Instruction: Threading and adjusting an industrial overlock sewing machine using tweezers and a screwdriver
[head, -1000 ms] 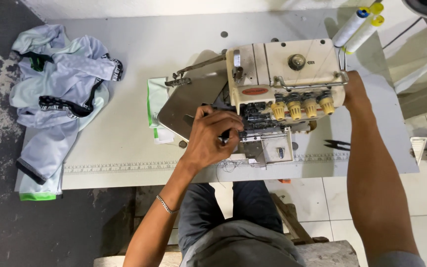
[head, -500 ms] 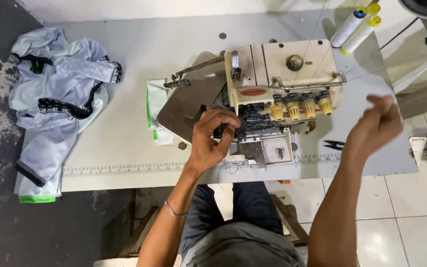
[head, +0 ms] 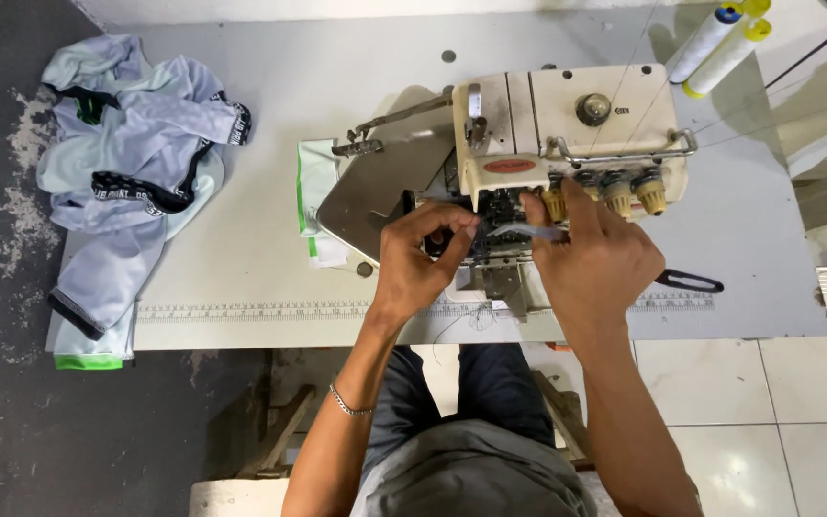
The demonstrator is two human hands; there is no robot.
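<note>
Hands are both right at the front of the serger (head: 567,134), so it looks like threading or fiddling at the needle area, nothing being sewn yet as far as I can judge. Only one view, from the head camera, looking straight down.

Left hand (head: 420,263) is curled, fingertips pinched together near the dark needle part; whatever it's pinching is too small to make out. Right hand (head: 593,257) is also closed in a pinch, holding a thin pale strip (head: 528,231) that runs across toward the left fingers.

No fabric under the foot that I can see. Folded white-green piece (head: 316,203) sits just left of the machine, and a heap of pale garments (head: 131,182) lies well off at the table's (head: 270,86) left end, so sewing seems still ahead.

Containers: none really. Two thread cones (head: 720,40) stand at the top right, scissors (head: 689,281) beside the right hand.
</note>
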